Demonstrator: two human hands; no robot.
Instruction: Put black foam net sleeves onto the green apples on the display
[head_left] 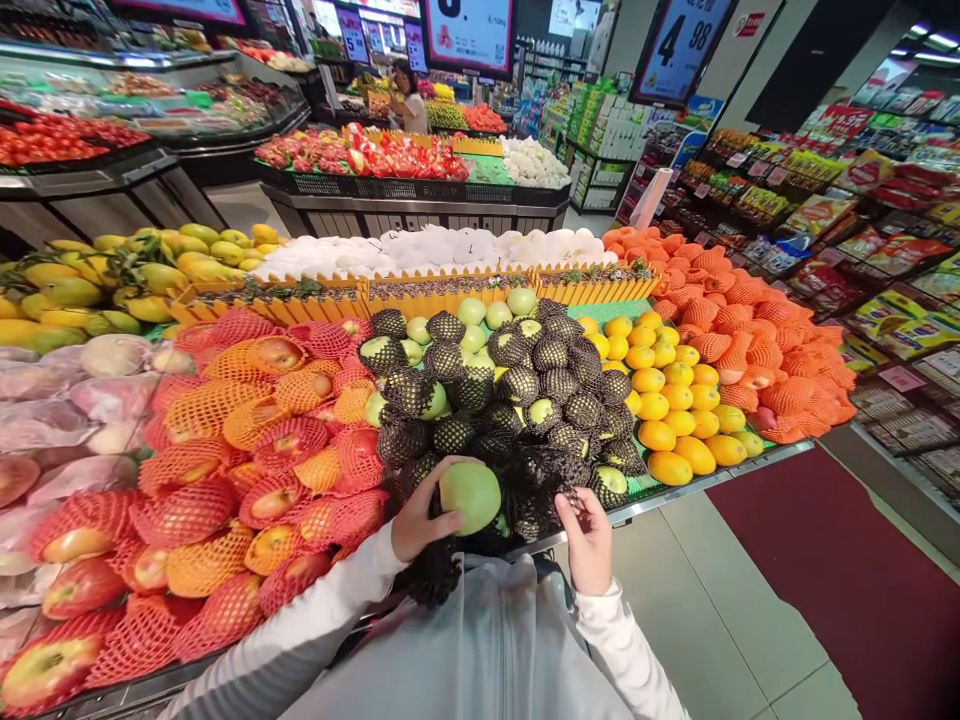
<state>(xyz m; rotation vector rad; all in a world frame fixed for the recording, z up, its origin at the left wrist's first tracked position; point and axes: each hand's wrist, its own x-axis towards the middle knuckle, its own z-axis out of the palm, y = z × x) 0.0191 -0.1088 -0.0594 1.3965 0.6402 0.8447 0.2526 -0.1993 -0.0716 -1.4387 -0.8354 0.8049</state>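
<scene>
By the netted fruit (559,385), the left hand (421,520) clasps a bare green fruit (472,497), the right hand (590,542) pinches black netting (571,492); seemingly a netting step, calling next for steady fruit.

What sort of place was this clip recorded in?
Most likely a supermarket's fruit section: heaps of apples in red and orange nets lie beside green fruit in black nets, a price screen is mounted above, and packaged goods fill the racks at right.
</scene>
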